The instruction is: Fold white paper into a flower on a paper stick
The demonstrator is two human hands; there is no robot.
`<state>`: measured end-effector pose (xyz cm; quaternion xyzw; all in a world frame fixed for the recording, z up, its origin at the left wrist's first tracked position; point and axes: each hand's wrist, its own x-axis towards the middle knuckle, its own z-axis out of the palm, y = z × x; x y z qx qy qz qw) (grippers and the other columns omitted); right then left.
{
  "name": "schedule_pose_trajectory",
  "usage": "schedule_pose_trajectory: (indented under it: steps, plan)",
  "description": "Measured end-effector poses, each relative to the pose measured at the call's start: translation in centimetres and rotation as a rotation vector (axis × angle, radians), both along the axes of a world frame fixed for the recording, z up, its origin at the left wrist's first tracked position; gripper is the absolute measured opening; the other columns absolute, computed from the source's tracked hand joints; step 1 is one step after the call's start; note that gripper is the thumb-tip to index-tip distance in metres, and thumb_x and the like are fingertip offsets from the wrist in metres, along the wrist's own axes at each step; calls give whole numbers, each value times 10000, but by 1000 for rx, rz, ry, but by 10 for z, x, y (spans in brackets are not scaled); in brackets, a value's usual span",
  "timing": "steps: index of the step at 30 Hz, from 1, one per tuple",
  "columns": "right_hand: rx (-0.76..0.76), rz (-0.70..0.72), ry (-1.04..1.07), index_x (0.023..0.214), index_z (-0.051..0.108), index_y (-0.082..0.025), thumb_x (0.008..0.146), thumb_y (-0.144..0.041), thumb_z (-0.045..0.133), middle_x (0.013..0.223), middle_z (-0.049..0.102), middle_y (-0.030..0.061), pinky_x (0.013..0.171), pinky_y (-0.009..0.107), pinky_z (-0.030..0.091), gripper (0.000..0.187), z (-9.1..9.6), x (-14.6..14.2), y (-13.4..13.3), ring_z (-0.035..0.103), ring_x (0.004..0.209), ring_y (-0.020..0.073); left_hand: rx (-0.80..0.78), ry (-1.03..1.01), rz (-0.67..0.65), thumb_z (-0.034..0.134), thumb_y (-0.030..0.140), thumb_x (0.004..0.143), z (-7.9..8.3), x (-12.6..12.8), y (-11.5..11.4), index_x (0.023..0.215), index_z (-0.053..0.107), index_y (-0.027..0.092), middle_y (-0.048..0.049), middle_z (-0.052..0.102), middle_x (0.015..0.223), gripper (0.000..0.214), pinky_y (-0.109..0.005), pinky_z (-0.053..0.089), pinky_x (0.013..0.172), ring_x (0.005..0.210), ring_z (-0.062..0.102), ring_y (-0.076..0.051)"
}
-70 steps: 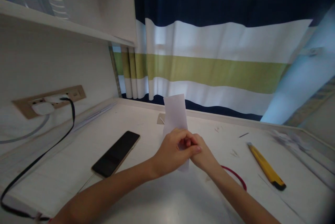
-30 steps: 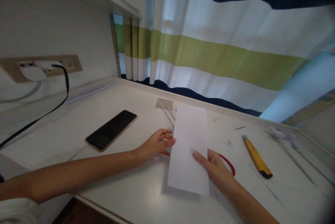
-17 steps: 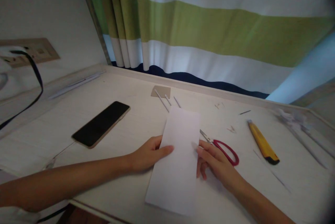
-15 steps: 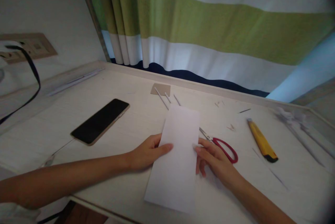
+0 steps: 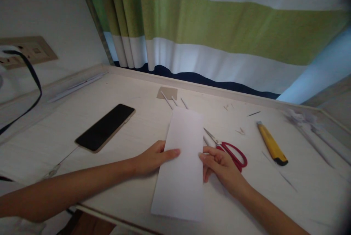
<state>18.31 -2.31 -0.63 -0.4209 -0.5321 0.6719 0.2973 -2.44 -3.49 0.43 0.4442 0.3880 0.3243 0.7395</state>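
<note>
A long white sheet of paper [image 5: 182, 176] is held upright-lengthwise between my two hands, just above the table [image 5: 128, 198]. My left hand [image 5: 153, 157] grips its left edge, thumb on top and the other fingers hidden beneath. At the right edge, my right hand [image 5: 219, 163] pinches the paper between thumb and fingers. Red-handled scissors [image 5: 234, 154] lie just beyond my right hand, blades partly apart. Thin white rolled paper sticks [image 5: 166, 99] rest past the sheet's far end, one of them across a small grey-brown card [image 5: 171, 93].
A black-screened phone [image 5: 105, 127] with a cable lies at left. To the right are a yellow utility knife [image 5: 271, 143], small paper scraps [image 5: 240, 131], a thin dark stick [image 5: 254, 113] and white paper stems [image 5: 309, 136]. A striped curtain [image 5: 219, 26] hangs behind the table.
The right edge of the paper and my right hand have shifted slightly left, so more of the scissors shows. Both hands keep their hold; the camera view has moved a little.
</note>
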Motion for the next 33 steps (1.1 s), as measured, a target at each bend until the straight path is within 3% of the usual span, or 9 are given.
schedule_pose_trajectory:
  steps: [5,8,12,14,17,19,22,27,33]
  plan:
    - [37,-114,14,946,568,-146,726,-359,540,608,633,24,419,234,470,308,0,-1,0,572,487,122,25,47,-5,620,337,704,0,0,1,906,603,90,-66,631,771,319,-229,414,577,646,553,-135]
    - [329,-267,34,907,597,-214,682,-153,514,963,607,48,590,271,486,247,4,6,0,565,843,164,15,36,25,612,327,715,1,1,0,890,603,97,-46,624,726,289,-211,409,546,605,543,-115]
    - [607,-307,83,398,478,-191,592,-36,432,552,523,7,580,277,399,252,2,18,0,494,612,131,-4,27,42,620,327,709,0,1,-1,833,601,94,-49,619,718,265,-208,410,531,593,542,-113]
    - [564,-330,148,346,376,-190,564,-43,411,445,429,-7,511,266,349,265,0,21,0,424,507,118,-10,9,60,628,325,701,-1,1,-1,842,601,95,-53,619,728,271,-210,413,532,601,544,-116]
    - [501,-303,104,444,489,-185,613,-110,419,549,499,19,494,260,340,198,2,20,0,444,543,126,-11,-8,71,629,326,700,-1,1,-2,858,602,98,-57,621,728,279,-214,415,529,597,546,-120]
    - [439,-279,-26,703,602,-181,696,-200,438,662,534,22,491,248,360,164,6,17,-1,451,551,116,-8,-16,65,631,325,697,-1,1,-3,879,602,101,-59,625,731,290,-219,419,535,602,551,-125]
    - [307,-249,-206,1042,515,-197,747,-335,490,826,544,27,471,222,393,327,11,10,-3,455,562,98,10,-21,45,635,319,695,1,0,-3,917,602,107,-58,630,750,309,-222,420,551,615,553,-127]
    - [138,95,-107,962,546,-148,763,-395,498,671,540,2,430,190,424,320,12,2,-5,492,529,84,37,1,-52,591,305,741,2,-1,0,961,599,115,-56,633,775,291,-225,420,594,664,555,-127]
    - [-7,39,15,716,564,-129,718,-437,547,499,555,-15,376,176,445,308,11,3,-2,518,412,77,65,43,-99,539,296,784,0,-3,0,963,597,134,-37,620,809,249,-203,420,596,672,551,-107]
